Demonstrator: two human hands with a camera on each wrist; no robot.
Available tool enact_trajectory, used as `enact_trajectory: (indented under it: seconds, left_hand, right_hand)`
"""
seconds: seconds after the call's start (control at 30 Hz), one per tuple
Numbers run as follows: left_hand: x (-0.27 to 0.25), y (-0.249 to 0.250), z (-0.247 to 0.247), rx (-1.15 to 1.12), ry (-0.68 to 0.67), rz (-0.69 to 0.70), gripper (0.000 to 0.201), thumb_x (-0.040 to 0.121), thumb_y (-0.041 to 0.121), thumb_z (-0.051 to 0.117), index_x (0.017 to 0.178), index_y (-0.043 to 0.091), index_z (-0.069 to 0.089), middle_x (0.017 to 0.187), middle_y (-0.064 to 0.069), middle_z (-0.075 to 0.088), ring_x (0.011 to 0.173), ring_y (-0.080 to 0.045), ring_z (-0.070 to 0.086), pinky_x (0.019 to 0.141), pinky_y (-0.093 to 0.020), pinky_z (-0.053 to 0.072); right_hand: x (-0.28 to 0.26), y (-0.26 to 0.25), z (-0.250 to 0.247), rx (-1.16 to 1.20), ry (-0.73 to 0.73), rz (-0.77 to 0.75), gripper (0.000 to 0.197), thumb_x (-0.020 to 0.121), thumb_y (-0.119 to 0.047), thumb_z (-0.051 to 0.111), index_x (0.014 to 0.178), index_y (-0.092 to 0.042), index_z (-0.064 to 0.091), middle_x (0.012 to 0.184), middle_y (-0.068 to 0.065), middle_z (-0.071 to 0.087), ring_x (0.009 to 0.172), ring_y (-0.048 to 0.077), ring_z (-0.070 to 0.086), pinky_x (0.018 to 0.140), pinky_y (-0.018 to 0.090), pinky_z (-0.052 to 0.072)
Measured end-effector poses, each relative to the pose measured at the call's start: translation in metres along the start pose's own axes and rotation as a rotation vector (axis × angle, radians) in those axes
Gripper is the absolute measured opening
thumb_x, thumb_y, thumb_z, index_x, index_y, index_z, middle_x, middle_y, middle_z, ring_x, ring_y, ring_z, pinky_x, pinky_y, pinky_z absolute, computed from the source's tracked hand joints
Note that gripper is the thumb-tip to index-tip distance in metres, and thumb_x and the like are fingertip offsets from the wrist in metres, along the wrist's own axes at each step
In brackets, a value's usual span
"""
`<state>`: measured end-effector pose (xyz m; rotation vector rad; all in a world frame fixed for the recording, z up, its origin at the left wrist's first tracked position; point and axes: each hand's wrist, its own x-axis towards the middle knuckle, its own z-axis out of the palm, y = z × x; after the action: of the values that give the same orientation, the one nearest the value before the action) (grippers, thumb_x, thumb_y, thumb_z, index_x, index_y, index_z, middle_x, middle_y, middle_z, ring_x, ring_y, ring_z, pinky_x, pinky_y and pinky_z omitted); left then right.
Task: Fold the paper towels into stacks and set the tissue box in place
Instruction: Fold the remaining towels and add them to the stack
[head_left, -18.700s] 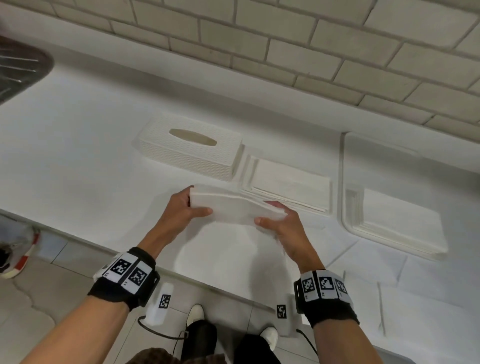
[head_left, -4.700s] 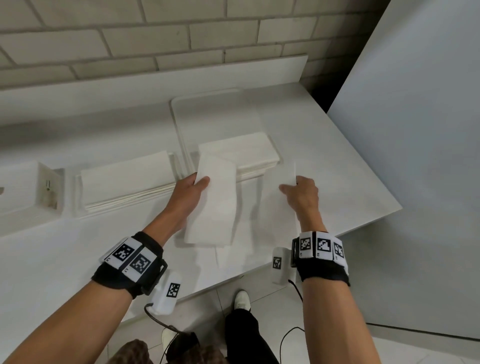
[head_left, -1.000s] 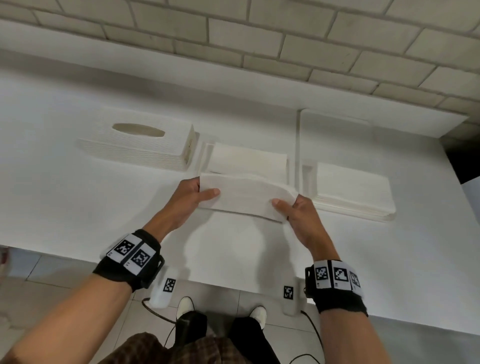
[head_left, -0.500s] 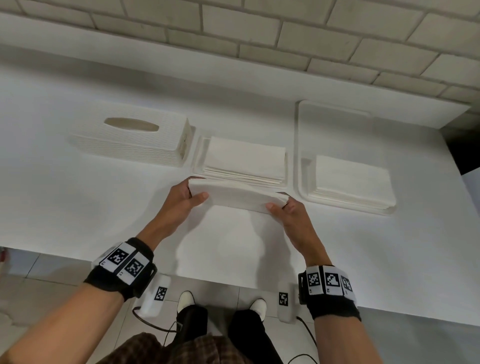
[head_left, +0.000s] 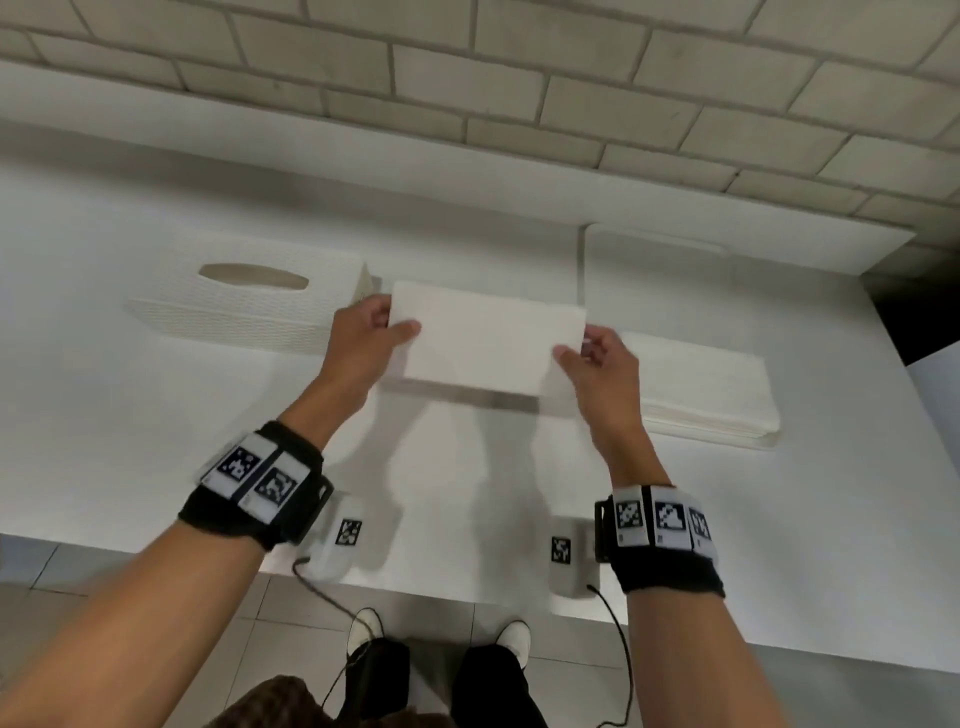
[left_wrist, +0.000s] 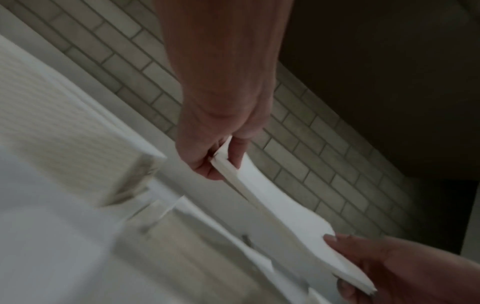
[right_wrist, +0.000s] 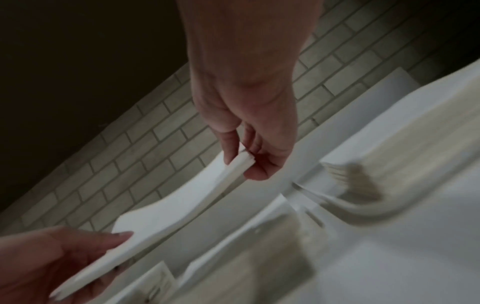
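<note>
1. The tabletop (head_left: 156, 441) edge runs nearest the person, bare where it shows under both wrists.
2. The left hand (head_left: 363, 338) pinches the left end of a folded towel bundle (head_left: 488, 338), thumb on top and fingers beneath; the right hand (head_left: 602, 364) pinches the right end the same way. A grip at both ends likely keeps the limp layers flat and aligned, though the wrist views show it sagging in the middle.
3. The bundle hangs above the tabletop, casting a shadow below; it seems poised to go down on the stack under it, which it mostly hides.
4. To its right, another stack (head_left: 701, 389) lies on a tray (head_left: 649, 260).
5. The tissue box (head_left: 249, 306) rests just left of the left hand, slot up, apparently waiting its turn.
6. A brick wall (head_left: 519, 78) backs everything.
</note>
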<state>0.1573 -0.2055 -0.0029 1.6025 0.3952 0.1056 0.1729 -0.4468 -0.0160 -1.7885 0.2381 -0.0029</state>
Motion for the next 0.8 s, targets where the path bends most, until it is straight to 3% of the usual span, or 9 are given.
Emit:
enact_trajectory:
  seconds: [0.1,0.17,0.27,0.33,0.47,0.53,0.63,0.7,0.8]
  left_hand:
    - [0.035,0.013,0.011,0.086,0.048,-0.047,0.018,0.08,0.001,0.071,0.097,0.001,0.067,0.095,-0.01,0.066,0.085,-0.022,0.063,0.088,-0.038,0.054]
    - [0.053,0.011,0.019,0.184,0.077,-0.09,0.019,0.078,0.002,0.072,0.096,0.001,0.068,0.09,-0.009,0.065,0.082,-0.022,0.062,0.087,-0.04,0.055]
    - [0.065,0.0,0.028,0.327,0.103,-0.102,0.013,0.077,0.001,0.07,0.078,0.012,0.063,0.079,-0.005,0.061,0.077,-0.019,0.056,0.059,-0.016,0.049]
    - [0.065,-0.006,0.031,0.405,0.12,-0.089,0.011,0.078,0.002,0.069,0.078,0.011,0.062,0.078,-0.003,0.059,0.076,-0.019,0.054,0.048,-0.011,0.039]
    - [0.064,-0.014,0.033,0.425,0.128,-0.077,0.024,0.08,0.003,0.068,0.104,0.009,0.067,0.086,0.001,0.062,0.083,-0.017,0.056,0.057,-0.014,0.041]
    - [0.065,-0.019,0.034,0.453,0.115,-0.062,0.025,0.081,0.005,0.068,0.106,0.007,0.067,0.09,-0.004,0.064,0.082,-0.018,0.057,0.067,-0.023,0.043]
    - [0.067,-0.029,0.035,0.569,0.079,-0.025,0.011,0.081,0.008,0.069,0.082,0.016,0.061,0.078,-0.005,0.06,0.072,-0.019,0.053,0.054,-0.017,0.038]
    - [0.071,-0.039,0.036,0.593,0.093,-0.005,0.027,0.08,0.006,0.07,0.065,0.018,0.05,0.07,-0.008,0.052,0.064,-0.019,0.045,0.045,-0.013,0.028]
    - [0.075,-0.045,0.036,0.646,0.108,0.015,0.026,0.077,0.006,0.071,0.062,0.006,0.05,0.066,-0.009,0.047,0.062,-0.019,0.042,0.043,-0.017,0.025]
  right_hand:
    - [0.036,-0.017,0.009,-0.035,0.069,0.035,0.035,0.081,-0.014,0.073,0.113,-0.018,0.059,0.102,0.011,0.07,0.093,0.027,0.069,0.088,0.041,0.056]
    - [0.051,-0.02,0.015,-0.132,0.074,0.087,0.035,0.083,-0.016,0.072,0.116,-0.016,0.058,0.098,0.002,0.068,0.092,0.024,0.069,0.082,0.037,0.056]
    - [0.059,-0.015,0.022,-0.222,0.076,0.156,0.038,0.087,-0.015,0.07,0.122,-0.012,0.056,0.105,0.003,0.063,0.087,0.018,0.06,0.074,0.027,0.045]
    - [0.061,-0.005,0.025,-0.246,0.076,0.181,0.037,0.087,-0.015,0.069,0.122,-0.012,0.056,0.109,0.004,0.064,0.084,0.017,0.059,0.073,0.026,0.044]
    - [0.066,0.006,0.03,-0.302,0.087,0.202,0.035,0.087,-0.014,0.068,0.121,-0.011,0.057,0.112,0.006,0.066,0.082,0.018,0.058,0.077,0.028,0.048]
    - [0.069,0.011,0.031,-0.326,0.092,0.209,0.035,0.087,-0.013,0.068,0.121,-0.01,0.057,0.116,0.009,0.066,0.081,0.019,0.058,0.076,0.028,0.047]
    - [0.07,0.018,0.034,-0.359,0.084,0.216,0.034,0.088,-0.011,0.067,0.121,-0.007,0.057,0.117,0.013,0.066,0.086,0.022,0.06,0.078,0.029,0.049]
    - [0.07,0.023,0.035,-0.41,0.092,0.203,0.036,0.087,-0.013,0.068,0.121,-0.006,0.058,0.118,0.013,0.065,0.097,0.027,0.064,0.087,0.034,0.051]
    - [0.071,0.033,0.038,-0.462,0.102,0.169,0.038,0.086,-0.015,0.07,0.121,-0.002,0.062,0.119,0.016,0.061,0.105,0.031,0.063,0.093,0.038,0.051]
